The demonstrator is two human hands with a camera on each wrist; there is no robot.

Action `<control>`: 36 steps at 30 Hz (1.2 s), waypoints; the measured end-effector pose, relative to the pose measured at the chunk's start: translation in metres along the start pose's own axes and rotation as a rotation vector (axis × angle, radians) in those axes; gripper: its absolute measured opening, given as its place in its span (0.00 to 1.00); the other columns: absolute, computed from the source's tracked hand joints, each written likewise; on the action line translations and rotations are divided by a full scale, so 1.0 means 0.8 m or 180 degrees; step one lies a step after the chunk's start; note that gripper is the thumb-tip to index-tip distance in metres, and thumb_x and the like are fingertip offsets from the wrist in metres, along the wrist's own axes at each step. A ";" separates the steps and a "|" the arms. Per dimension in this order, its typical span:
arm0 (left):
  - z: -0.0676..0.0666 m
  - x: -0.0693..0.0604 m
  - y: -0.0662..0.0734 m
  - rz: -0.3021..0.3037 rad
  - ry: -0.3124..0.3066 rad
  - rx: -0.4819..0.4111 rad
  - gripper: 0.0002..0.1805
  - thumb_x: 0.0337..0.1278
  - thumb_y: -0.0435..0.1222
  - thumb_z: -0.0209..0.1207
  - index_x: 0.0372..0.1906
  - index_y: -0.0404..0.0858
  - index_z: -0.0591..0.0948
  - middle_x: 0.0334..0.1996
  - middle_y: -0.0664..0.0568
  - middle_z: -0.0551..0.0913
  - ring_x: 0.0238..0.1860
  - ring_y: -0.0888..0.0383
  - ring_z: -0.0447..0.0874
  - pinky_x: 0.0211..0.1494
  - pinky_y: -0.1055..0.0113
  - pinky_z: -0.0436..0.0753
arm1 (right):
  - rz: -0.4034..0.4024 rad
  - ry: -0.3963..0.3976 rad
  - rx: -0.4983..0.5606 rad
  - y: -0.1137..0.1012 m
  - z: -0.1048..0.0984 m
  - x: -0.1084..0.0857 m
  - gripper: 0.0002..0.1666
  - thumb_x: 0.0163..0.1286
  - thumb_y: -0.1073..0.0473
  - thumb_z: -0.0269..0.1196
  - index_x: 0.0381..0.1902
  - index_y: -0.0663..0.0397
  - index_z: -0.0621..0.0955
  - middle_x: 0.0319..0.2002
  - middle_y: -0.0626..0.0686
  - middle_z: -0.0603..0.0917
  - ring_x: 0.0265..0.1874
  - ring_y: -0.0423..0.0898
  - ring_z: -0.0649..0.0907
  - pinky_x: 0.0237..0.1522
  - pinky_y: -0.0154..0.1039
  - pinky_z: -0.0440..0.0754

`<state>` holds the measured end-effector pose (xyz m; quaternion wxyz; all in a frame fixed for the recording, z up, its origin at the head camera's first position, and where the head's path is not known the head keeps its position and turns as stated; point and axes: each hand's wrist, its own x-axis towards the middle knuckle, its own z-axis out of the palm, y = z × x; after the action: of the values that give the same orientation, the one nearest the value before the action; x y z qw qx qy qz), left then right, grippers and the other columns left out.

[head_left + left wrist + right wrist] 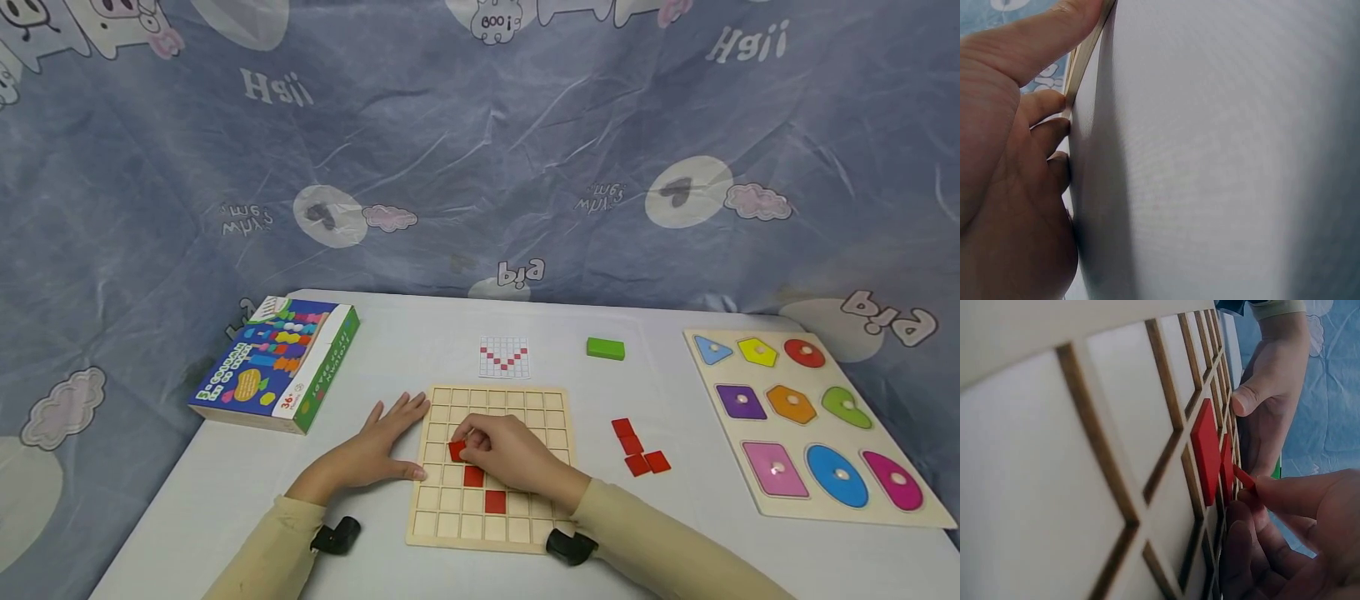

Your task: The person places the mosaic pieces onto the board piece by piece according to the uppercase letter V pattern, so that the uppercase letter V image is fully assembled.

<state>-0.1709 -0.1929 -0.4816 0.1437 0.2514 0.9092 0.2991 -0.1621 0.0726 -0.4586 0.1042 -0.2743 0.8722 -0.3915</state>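
Right hand pinched a red tile, tilted, over the grid board near its left edge; left hand, fingers spread, touched that edge. Two laid tiles sat diagonally nearer the front edge. Good seating seemed to need squaring to the ribs, then gentle flat pressure, board braced.
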 end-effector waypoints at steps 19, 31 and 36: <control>0.000 0.000 -0.001 0.0012 -0.0010 -0.0022 0.59 0.50 0.56 0.73 0.81 0.40 0.56 0.82 0.47 0.49 0.82 0.44 0.37 0.80 0.40 0.32 | -0.0028 0.0026 -0.0318 0.001 0.009 0.010 0.08 0.65 0.60 0.72 0.38 0.43 0.83 0.33 0.41 0.79 0.31 0.36 0.76 0.34 0.31 0.77; -0.003 -0.001 0.001 0.0023 -0.0045 -0.0058 0.58 0.51 0.55 0.73 0.81 0.40 0.56 0.82 0.47 0.49 0.82 0.43 0.37 0.80 0.40 0.31 | -0.0092 0.0011 -0.0541 0.001 0.010 0.009 0.09 0.65 0.59 0.72 0.43 0.44 0.86 0.38 0.41 0.80 0.30 0.34 0.75 0.36 0.31 0.76; -0.003 -0.001 0.002 0.0011 -0.0045 -0.0063 0.58 0.51 0.55 0.73 0.81 0.40 0.56 0.82 0.47 0.49 0.82 0.44 0.36 0.80 0.41 0.31 | -0.0081 -0.0029 -0.0582 0.000 0.010 0.010 0.10 0.64 0.58 0.72 0.44 0.44 0.86 0.40 0.41 0.81 0.30 0.34 0.75 0.36 0.30 0.77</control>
<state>-0.1705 -0.1936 -0.4789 0.1521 0.2536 0.9048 0.3065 -0.1656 0.0635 -0.4638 0.0776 -0.2955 0.9002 -0.3103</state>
